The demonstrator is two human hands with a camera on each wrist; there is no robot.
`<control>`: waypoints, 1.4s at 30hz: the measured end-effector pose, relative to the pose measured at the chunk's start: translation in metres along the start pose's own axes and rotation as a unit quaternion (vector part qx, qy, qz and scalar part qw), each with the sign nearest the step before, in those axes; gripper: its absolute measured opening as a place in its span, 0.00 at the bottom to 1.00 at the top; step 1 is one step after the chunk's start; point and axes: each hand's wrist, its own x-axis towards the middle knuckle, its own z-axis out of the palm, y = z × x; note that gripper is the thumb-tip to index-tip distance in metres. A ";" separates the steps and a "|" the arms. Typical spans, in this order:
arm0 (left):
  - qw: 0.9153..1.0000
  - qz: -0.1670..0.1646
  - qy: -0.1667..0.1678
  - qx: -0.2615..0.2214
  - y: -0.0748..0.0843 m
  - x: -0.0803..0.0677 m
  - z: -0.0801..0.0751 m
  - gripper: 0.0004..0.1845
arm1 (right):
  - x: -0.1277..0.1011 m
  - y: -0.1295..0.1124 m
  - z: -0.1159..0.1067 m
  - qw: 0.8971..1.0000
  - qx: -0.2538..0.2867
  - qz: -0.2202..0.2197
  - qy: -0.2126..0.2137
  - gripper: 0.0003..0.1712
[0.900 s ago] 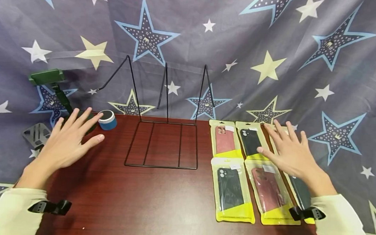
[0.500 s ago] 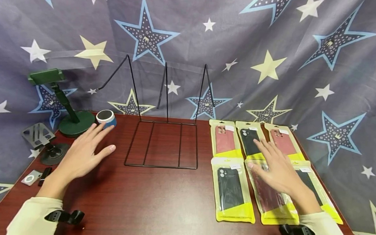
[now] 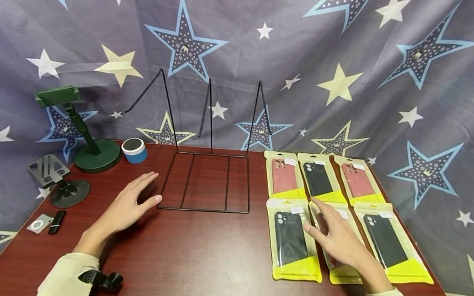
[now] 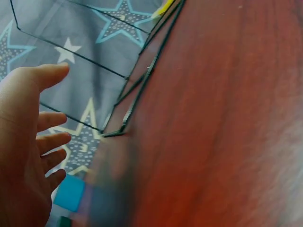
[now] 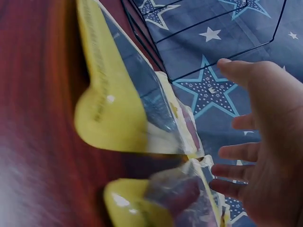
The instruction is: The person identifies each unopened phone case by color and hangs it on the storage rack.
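Six yellow-edged phone case packets lie in two rows on the right of the dark red table. My right hand is open, fingers spread, over the front middle packet, which holds a red case; contact is unclear. A black case packet lies to its left and another black one to its right. In the right wrist view the right hand spreads beside a yellow packet. My left hand is open and holds nothing, by the front left corner of the black wire rack.
A green phone stand and a blue round speaker stand at the back left. A grey stand and two small items sit near the left edge. A star-patterned cloth hangs behind. The rack wires run beside my left hand.
Both hands drew back toward me. The left went from the green stand and speaker to the rack's front corner. The right went from the back right packets to the front middle packet.
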 end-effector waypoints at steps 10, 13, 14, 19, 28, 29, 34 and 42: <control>0.999 -0.022 0.004 -0.025 -0.010 -0.004 0.028 0.38 | -0.010 0.002 0.017 1.000 0.001 -0.003 0.023 0.43; 0.999 -0.026 0.007 -0.022 -0.011 -0.005 0.033 0.38 | -0.011 0.003 0.021 1.000 0.004 0.002 0.024 0.43; 0.999 -0.026 0.009 -0.019 -0.012 -0.005 0.034 0.38 | -0.011 0.004 0.022 1.000 0.003 0.002 0.025 0.43; 1.000 -0.014 0.011 0.003 -0.012 -0.006 0.039 0.38 | -0.013 0.006 0.029 0.999 -0.010 -0.011 0.036 0.45; 0.999 0.004 0.030 0.021 -0.013 -0.007 0.044 0.34 | -0.015 0.007 0.037 0.997 -0.026 -0.042 0.056 0.40; 0.999 0.006 0.032 0.021 -0.013 -0.007 0.044 0.34 | -0.015 0.007 0.037 0.997 -0.027 -0.045 0.059 0.39; 0.999 0.012 0.039 0.021 -0.015 -0.006 0.045 0.33 | -0.015 0.005 0.040 0.995 -0.028 -0.065 0.070 0.36; 0.999 0.009 0.044 0.017 -0.014 -0.007 0.043 0.33 | -0.013 -0.004 0.043 0.990 -0.031 -0.094 0.100 0.32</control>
